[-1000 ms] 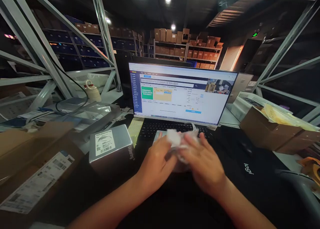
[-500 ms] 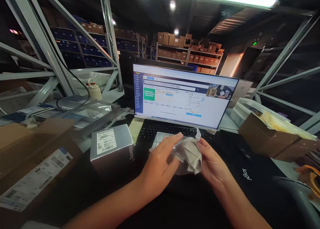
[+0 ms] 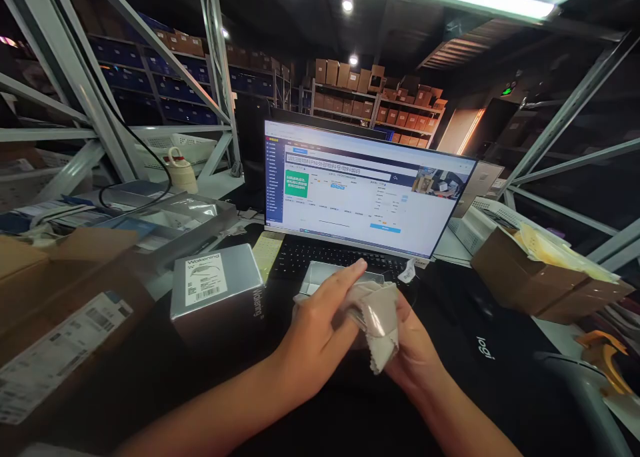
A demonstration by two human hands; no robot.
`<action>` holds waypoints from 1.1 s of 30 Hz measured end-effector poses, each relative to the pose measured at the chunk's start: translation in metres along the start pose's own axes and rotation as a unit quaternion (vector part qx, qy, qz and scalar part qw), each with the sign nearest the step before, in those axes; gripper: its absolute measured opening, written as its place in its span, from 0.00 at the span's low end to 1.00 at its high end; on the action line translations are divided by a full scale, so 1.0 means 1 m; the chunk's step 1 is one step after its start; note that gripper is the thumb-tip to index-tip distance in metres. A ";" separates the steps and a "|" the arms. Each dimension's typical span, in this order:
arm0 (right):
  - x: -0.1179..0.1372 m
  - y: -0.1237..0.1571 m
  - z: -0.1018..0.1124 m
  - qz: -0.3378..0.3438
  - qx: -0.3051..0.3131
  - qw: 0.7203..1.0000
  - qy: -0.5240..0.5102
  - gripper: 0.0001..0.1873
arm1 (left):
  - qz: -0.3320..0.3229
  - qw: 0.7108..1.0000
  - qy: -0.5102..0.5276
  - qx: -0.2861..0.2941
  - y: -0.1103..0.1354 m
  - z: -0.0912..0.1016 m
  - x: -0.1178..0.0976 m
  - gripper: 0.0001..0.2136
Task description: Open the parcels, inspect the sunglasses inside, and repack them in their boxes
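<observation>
Both of my hands hold a small grey cloth (image 3: 381, 324) with a zigzag edge, just in front of the keyboard (image 3: 320, 257). My left hand (image 3: 320, 324) pinches its upper left part, fingers closed. My right hand (image 3: 415, 340) grips it from below and from the right. Behind the cloth an open silver box (image 3: 320, 275) lies on the keyboard. A silver lid with a white label (image 3: 213, 290) sits to the left on the black desk mat (image 3: 480, 350).
A lit monitor (image 3: 360, 190) stands behind the keyboard. Cardboard boxes lie at the left (image 3: 55, 290) and right (image 3: 535, 270). A silver tray (image 3: 175, 217) and papers fill the left side. Metal shelf struts (image 3: 95, 77) frame the desk; a chair arm (image 3: 575, 384) is at lower right.
The hands were rubbing the cloth in a blur; they have steadied, and the cloth now hangs lower from my fingers. My view has shifted slightly.
</observation>
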State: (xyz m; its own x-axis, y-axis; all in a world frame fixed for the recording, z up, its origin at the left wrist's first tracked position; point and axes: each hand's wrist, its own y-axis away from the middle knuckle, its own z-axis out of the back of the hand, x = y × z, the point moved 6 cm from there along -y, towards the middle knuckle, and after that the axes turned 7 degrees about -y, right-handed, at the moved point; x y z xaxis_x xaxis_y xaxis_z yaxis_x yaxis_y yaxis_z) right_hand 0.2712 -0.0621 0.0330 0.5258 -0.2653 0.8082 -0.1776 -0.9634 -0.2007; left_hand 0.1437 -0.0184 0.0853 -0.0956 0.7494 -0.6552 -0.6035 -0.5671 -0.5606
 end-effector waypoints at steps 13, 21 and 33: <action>0.020 0.009 -0.014 0.033 -0.063 0.997 -0.036 0.24 | -0.047 0.998 -0.006 0.029 0.007 -0.013 -0.010 0.34; 0.025 0.002 0.009 0.026 -0.101 0.993 -0.053 0.22 | -0.071 0.997 -0.009 0.010 0.008 -0.016 -0.009 0.34; 0.035 0.006 0.005 0.034 0.001 0.999 0.014 0.14 | -0.055 0.998 0.010 -0.007 0.007 -0.005 -0.008 0.35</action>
State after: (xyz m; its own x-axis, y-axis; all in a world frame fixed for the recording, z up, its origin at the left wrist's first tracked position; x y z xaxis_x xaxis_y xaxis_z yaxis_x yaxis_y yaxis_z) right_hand 0.2928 -0.0776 0.0578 0.4895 -0.3285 0.8078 -0.2094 -0.9435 -0.2568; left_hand 0.1443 -0.0306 0.0838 -0.0126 0.8005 -0.5992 -0.5984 -0.4861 -0.6368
